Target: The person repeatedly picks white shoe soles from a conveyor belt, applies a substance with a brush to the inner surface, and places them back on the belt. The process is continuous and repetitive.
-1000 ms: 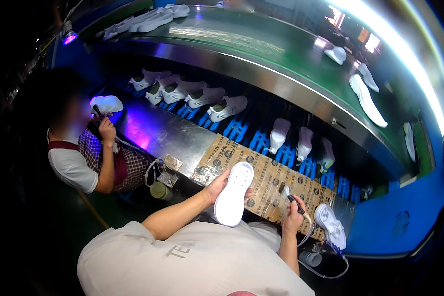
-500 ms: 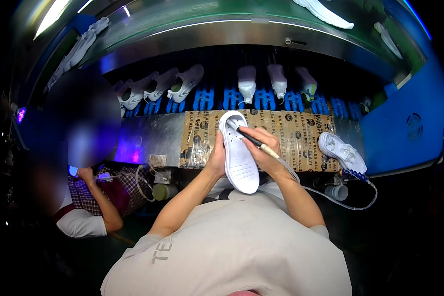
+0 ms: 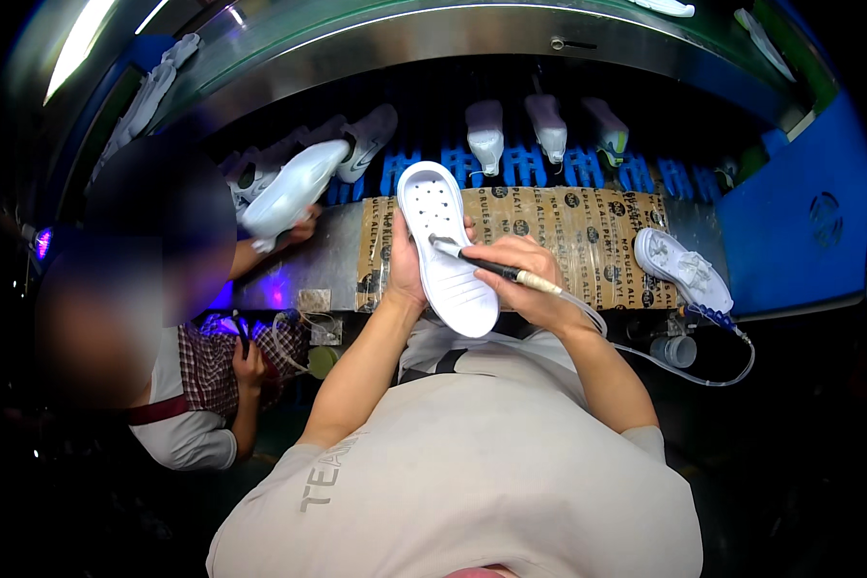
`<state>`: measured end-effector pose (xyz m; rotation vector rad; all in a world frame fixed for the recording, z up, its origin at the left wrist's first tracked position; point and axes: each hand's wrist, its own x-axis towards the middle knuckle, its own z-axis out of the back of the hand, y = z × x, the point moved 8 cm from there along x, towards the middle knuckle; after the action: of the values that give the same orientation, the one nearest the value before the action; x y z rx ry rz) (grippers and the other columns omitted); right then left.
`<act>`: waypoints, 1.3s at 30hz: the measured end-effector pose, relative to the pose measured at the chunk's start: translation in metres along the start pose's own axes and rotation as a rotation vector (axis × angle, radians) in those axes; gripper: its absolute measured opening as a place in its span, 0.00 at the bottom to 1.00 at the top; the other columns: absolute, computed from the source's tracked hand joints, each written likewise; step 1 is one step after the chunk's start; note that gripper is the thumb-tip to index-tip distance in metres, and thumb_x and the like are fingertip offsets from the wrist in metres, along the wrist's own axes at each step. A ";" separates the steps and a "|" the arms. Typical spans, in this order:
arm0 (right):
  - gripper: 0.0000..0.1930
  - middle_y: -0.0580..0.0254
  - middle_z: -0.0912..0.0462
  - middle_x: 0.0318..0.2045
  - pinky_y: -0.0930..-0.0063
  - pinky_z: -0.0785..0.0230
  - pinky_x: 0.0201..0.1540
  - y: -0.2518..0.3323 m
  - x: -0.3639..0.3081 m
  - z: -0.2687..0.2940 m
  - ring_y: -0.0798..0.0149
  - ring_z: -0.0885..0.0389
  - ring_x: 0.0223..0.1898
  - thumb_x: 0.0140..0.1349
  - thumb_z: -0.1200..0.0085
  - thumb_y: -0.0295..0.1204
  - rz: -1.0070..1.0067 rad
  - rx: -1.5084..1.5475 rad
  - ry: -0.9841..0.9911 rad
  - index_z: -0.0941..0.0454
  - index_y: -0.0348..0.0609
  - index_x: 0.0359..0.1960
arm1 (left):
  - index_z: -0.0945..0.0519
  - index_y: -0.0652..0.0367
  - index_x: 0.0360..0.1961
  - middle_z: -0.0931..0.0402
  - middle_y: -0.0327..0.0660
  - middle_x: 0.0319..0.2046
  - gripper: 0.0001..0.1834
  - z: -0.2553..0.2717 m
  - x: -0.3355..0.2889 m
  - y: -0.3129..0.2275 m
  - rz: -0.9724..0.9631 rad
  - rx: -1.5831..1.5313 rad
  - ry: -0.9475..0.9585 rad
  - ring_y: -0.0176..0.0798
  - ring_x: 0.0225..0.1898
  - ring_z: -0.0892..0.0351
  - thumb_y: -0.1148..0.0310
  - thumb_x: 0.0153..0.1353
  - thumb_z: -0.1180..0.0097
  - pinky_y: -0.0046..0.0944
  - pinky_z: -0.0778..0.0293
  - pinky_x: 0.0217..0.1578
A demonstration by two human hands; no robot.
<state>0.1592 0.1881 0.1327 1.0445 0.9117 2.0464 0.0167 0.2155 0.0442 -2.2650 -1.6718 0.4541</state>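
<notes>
A white shoe sole (image 3: 458, 297) lies tilted in my left hand (image 3: 404, 260), its inner side up, with a group of small holes toward the far end. The fingers of that hand are closed round its left edge and underside. My right hand (image 3: 525, 273) grips a black-handled brush (image 3: 496, 265) with a pale rear part, from which a clear tube (image 3: 585, 306) runs off to the right. The bristles touch the inside of the sole near its middle, just below the holes.
Cardboard (image 3: 520, 207) under tape covers the bench before me. At its right lies another white sole (image 3: 682, 270) with crumpled white material; a cup (image 3: 679, 351) hangs below. Shoe uppers (image 3: 546, 125) stand on blue holders (image 3: 525, 166) behind. At left, a co-worker holds a white shoe piece (image 3: 297, 188).
The sole has moved away from me and slightly left. The brush has come from the far holes down toward the middle. At left, the co-worker now holds up a white shoe piece.
</notes>
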 end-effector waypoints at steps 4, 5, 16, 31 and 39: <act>0.15 0.60 0.12 0.35 0.67 0.29 0.45 0.024 -0.010 -0.013 0.63 0.17 0.36 0.57 0.31 0.27 0.173 0.168 0.330 0.11 0.47 0.48 | 0.30 0.57 0.64 0.22 0.50 0.46 0.44 -0.020 0.007 -0.016 -0.011 -0.011 0.084 0.47 0.45 0.19 0.29 0.72 0.74 0.52 0.19 0.47; 0.14 0.60 0.12 0.35 0.67 0.30 0.46 0.017 -0.009 -0.008 0.62 0.17 0.37 0.58 0.32 0.28 0.059 0.204 0.293 0.11 0.48 0.48 | 0.30 0.58 0.64 0.22 0.50 0.46 0.44 -0.025 0.009 -0.019 -0.006 0.005 0.106 0.47 0.45 0.19 0.28 0.71 0.74 0.52 0.19 0.48; 0.15 0.64 0.12 0.34 0.67 0.31 0.46 0.030 -0.007 0.005 0.63 0.17 0.37 0.59 0.32 0.30 0.145 -0.031 0.372 0.12 0.49 0.48 | 0.33 0.61 0.68 0.19 0.54 0.47 0.40 -0.073 0.035 -0.030 0.236 0.516 0.094 0.47 0.43 0.14 0.36 0.76 0.72 0.50 0.15 0.45; 0.17 0.67 0.18 0.30 0.63 0.30 0.49 0.035 -0.005 0.032 0.62 0.21 0.36 0.54 0.29 0.28 0.208 -0.194 0.239 0.11 0.52 0.48 | 0.19 0.55 0.62 0.22 0.58 0.60 0.46 -0.086 0.050 -0.022 0.647 1.834 0.215 0.59 0.63 0.23 0.25 0.66 0.60 0.51 0.31 0.63; 0.18 0.68 0.17 0.30 0.69 0.34 0.42 0.030 -0.006 0.051 0.65 0.23 0.33 0.54 0.29 0.28 0.183 -0.231 0.233 0.12 0.50 0.48 | 0.20 0.50 0.65 0.24 0.54 0.64 0.49 -0.077 0.045 -0.038 0.644 1.889 0.207 0.58 0.65 0.25 0.21 0.62 0.62 0.54 0.35 0.65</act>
<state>0.1984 0.1818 0.1772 0.8012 0.6898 2.3984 0.0285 0.2660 0.1256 -1.0619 0.0853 1.1455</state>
